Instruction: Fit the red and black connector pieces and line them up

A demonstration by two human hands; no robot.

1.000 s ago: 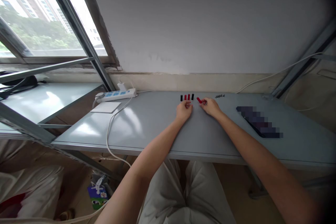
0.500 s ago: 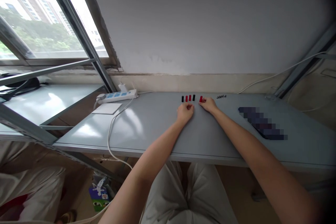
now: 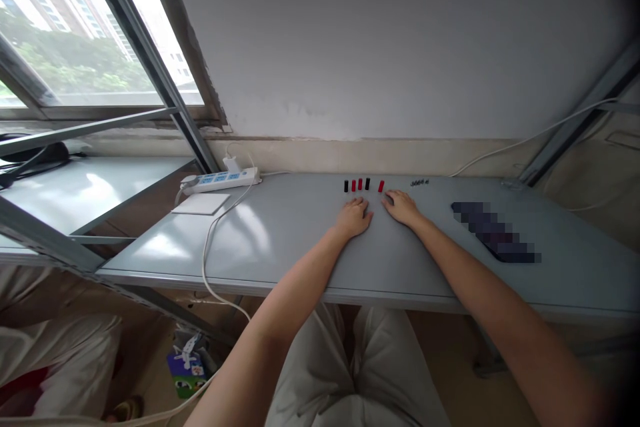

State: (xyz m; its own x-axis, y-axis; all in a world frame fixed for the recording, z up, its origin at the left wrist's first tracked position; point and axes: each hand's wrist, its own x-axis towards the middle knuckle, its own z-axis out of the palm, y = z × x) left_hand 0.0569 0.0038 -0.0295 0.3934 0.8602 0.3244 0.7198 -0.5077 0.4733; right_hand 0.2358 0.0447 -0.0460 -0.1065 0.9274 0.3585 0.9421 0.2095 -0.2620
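Observation:
My left hand [image 3: 353, 217] lies flat on the grey tabletop [image 3: 295, 240], fingers extended, holding nothing. Just beyond its fingertips stands a row of small upright cylinders: a black one [image 3: 346, 186], a red one [image 3: 353, 185], a second red one [image 3: 360, 184] and another black one [image 3: 367, 184]. A third red cylinder [image 3: 381, 186] stands apart to the right, slightly tilted. Close beside that one, my right hand [image 3: 401, 207] rests on the table with its fingers spread and nothing in them. Several tiny dark metallic pieces [image 3: 419, 182] lie to the right, behind my right hand.
A white power strip [image 3: 227, 178] with plugs and a white flat panel [image 3: 201, 203] are at the left. A white cable [image 3: 204, 260] hangs over the front edge. A pixelated dark object [image 3: 495, 233] lies at the right. Another person's trouser leg [image 3: 75, 353] shows lower left.
My right hand has let go of the lone red cylinder and drawn back slightly. The fingers of my left hand have uncurled and now lie flat. The view has shifted slightly.

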